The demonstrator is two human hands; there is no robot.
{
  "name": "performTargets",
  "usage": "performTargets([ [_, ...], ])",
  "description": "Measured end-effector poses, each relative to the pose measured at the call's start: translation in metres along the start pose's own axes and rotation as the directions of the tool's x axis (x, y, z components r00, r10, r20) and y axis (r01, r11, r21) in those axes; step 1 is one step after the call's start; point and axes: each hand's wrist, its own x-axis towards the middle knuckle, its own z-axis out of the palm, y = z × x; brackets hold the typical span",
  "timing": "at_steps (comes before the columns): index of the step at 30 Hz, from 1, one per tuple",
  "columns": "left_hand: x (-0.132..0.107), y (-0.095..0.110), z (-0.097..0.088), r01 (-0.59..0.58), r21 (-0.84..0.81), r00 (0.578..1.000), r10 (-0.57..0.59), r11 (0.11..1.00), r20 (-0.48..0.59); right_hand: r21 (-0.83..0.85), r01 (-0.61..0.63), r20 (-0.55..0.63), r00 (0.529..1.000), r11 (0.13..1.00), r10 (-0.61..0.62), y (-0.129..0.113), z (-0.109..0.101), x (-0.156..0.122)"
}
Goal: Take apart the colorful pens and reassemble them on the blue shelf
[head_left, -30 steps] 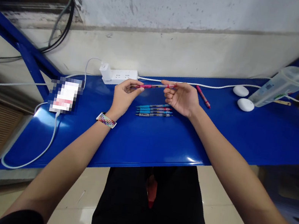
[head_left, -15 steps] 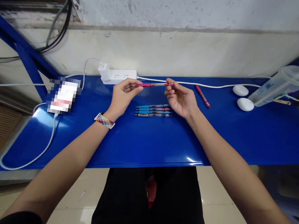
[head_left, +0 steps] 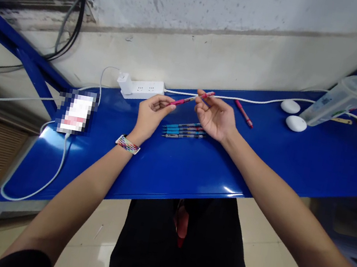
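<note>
Above the table, my left hand pinches the pink grip end of a slim pink pen between thumb and fingers. The pen slants up to the right, with a clear middle and a red far end. At that far end is my right hand, palm turned up, the red part lying across its upper fingertips; its lower fingers are loosely spread. Below the hands, several pens with blue or grey grips lie side by side in a row. Another pink pen rests on the table beyond my right hand.
A white power strip with a plugged-in charger stands against the wall. To the left lies a blurred-out phone on a cable. Two white rounded objects and a clear plastic container are at the right of the blue table.
The pink pen has tilted, its red end rising and moving right. Less of its clear middle shows between my hands. My right fingers look a little more extended. The row of pens stays put.
</note>
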Motion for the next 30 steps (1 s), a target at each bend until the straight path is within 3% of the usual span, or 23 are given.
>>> performTargets([
  [9, 0.0036, 0.0032, -0.0085, -0.018, 0.049, 0.999, 0.019, 0.999, -0.033, -0.082, 0.081, 0.037, 0.996, 0.993, -0.078, 0.0020, 0.0006, -0.0009],
  [13, 0.0028, 0.0038, -0.0079, -0.028, 0.044, 0.999, 0.029, 0.999, -0.039, -0.164, 0.073, 0.027, 0.997, 0.984, -0.069, -0.0021, 0.0026, -0.0050],
  [19, 0.0016, 0.0015, -0.0059, -0.009, 0.000, 0.999, 0.009, 1.000, -0.042, -0.119, 0.101, 0.000, 0.995, 0.988, -0.101, 0.0015, 0.0013, -0.0018],
  [24, 0.0013, 0.0040, -0.0052, 0.006, 0.027, 0.999, -0.005, 1.000, -0.045, -0.199, 0.122, 0.023, 0.992, 0.972, -0.120, 0.0024, 0.0016, -0.0026],
  [30, 0.0009, 0.0044, -0.0049, -0.007, -0.023, 0.999, 0.006, 1.000, -0.046, 0.021, 0.051, -0.001, 0.999, 0.998, -0.051, 0.0069, -0.0058, 0.0040],
])
